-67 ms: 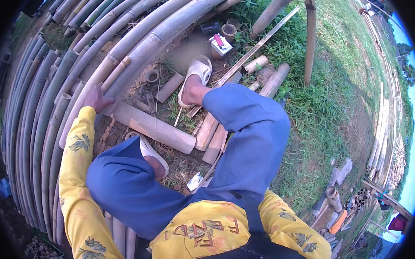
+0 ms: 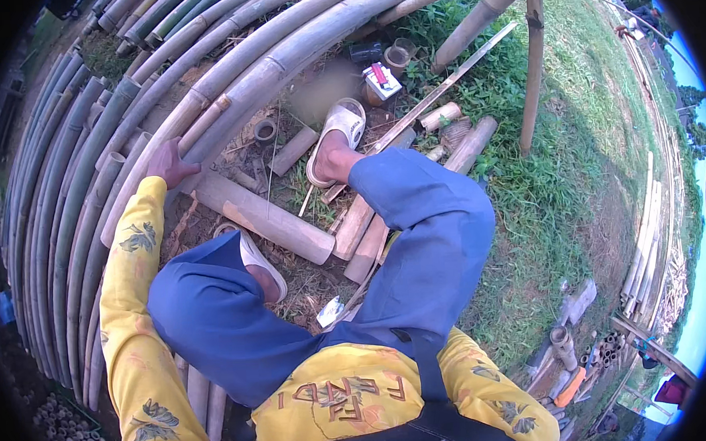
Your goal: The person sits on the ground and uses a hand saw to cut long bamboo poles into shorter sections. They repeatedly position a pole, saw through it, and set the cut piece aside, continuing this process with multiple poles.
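Observation:
My left hand (image 2: 172, 164) lies over a long grey-brown bamboo pole (image 2: 281, 60) at the near side of the stack, with its thumb pointing right and its fingers curled round the far side, partly hidden. Just to the right of that hand, a short thick bamboo piece (image 2: 261, 215) rests on the ground between my feet. My right arm (image 2: 493, 389), in a yellow sleeve, runs down to the lower right, and its hand is out of sight.
Many bamboo poles (image 2: 66, 235) are stacked on the left. Cut pieces (image 2: 361, 224) lie near my sandalled feet. Beyond are a jar (image 2: 399, 53), a small white-and-red box (image 2: 381, 80) and an upright post (image 2: 533, 67). Grass spreads right, with an orange-handled tool (image 2: 571, 387) lower down.
The whole view has shifted slightly. My left hand stays on the same bamboo pole.

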Demonstrator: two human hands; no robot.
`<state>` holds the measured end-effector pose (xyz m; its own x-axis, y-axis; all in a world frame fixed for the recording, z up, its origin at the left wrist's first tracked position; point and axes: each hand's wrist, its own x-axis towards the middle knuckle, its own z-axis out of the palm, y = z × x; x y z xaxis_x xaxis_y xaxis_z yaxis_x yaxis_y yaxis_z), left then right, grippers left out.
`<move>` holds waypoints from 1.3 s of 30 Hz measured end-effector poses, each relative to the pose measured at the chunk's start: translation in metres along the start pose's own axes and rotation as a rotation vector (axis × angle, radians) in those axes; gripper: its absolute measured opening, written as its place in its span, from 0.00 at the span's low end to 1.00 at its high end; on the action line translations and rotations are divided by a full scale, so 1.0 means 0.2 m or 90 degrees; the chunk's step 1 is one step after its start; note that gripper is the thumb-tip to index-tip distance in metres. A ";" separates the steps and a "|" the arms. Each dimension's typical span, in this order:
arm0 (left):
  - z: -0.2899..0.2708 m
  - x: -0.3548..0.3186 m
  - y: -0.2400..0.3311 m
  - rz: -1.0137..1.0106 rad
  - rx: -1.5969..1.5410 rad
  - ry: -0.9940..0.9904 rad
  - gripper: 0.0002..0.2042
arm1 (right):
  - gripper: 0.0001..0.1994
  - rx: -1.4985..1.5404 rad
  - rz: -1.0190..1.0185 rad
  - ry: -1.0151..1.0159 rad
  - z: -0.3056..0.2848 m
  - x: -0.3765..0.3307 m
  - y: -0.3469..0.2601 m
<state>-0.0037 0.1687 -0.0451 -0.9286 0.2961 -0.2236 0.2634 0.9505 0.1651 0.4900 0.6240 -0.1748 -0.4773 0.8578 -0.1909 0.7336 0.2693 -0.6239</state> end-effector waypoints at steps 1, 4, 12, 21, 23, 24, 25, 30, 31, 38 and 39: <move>0.04 0.11 0.13 0.041 -0.006 -0.015 0.48 | 0.16 0.000 0.027 0.035 -0.08 -0.05 0.04; -0.04 -0.05 0.02 -0.033 -0.010 -0.032 0.46 | 0.16 0.008 -0.029 0.002 -0.07 -0.01 -0.06; -0.01 0.02 -0.01 0.007 -0.047 0.031 0.44 | 0.15 0.027 -0.042 0.238 -0.75 -0.22 -0.06; 0.00 0.02 0.00 0.009 -0.061 0.031 0.41 | 0.12 0.139 -0.461 0.167 -1.11 -0.26 -0.65; 0.00 0.05 0.02 0.018 -0.055 0.027 0.40 | 0.08 0.281 -0.426 -0.059 -0.97 -0.20 -1.01; 0.00 0.04 0.03 0.021 -0.047 0.019 0.39 | 0.06 0.345 -0.425 -0.128 -0.86 -0.18 -1.19; 0.01 0.04 0.03 0.011 -0.044 0.013 0.39 | 0.04 0.408 -0.423 -0.198 -0.74 -0.14 -1.34; -0.03 -0.01 0.04 -0.016 -0.055 -0.004 0.38 | 0.08 0.478 -0.404 -0.339 0.03 0.03 -1.67; -0.04 -0.01 0.05 -0.020 -0.056 -0.004 0.38 | 0.09 0.475 -0.424 -0.364 0.16 0.05 -1.71; -0.09 -0.03 0.09 -0.061 -0.052 -0.048 0.39 | 0.08 0.388 -0.582 -0.417 0.52 0.13 -1.69; -0.10 -0.03 0.09 -0.076 -0.053 -0.062 0.40 | 0.07 0.366 -0.623 -0.402 0.52 0.12 -1.71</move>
<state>0.0012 0.1827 -0.0213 -0.9210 0.1935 -0.3380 0.1264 0.9694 0.2104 0.1778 0.5073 -0.0442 -0.9531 0.0171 0.3021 -0.2831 0.3017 -0.9104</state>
